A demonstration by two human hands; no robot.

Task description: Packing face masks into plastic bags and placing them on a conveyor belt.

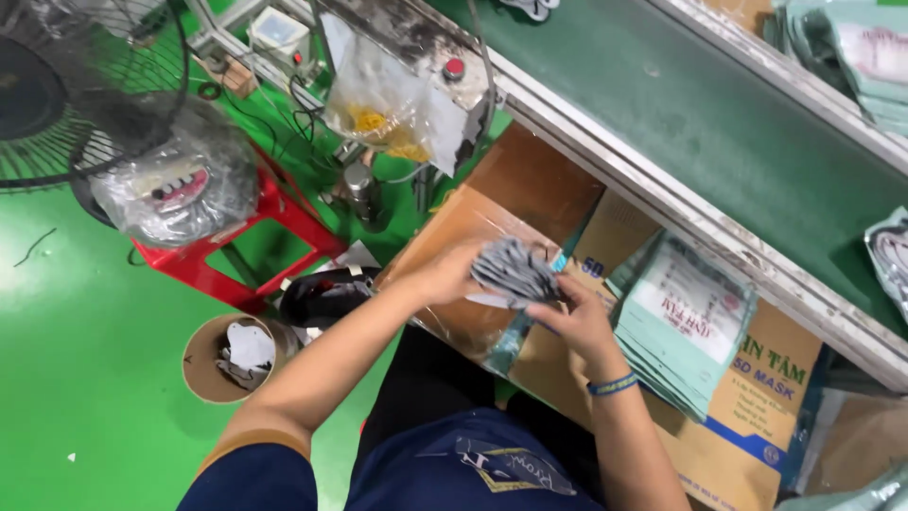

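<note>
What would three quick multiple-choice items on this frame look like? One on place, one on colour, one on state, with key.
1. Where is the stack of flat pale-green packets?
A. on the cardboard by the person's right hand
B. on the red stool
C. inside the round tub on the floor

2. What colour is the floor?
A. grey
B. green
C. brown

3. How is the bundle of grey masks held?
A. lying loose on the belt
B. in the left hand only
C. between both hands

Key: 1 A, the packets lean on the cardboard just beyond the right hand. 2 B, the floor is bright green. 3 C, the left hand and the right hand both grip the bundle.
</note>
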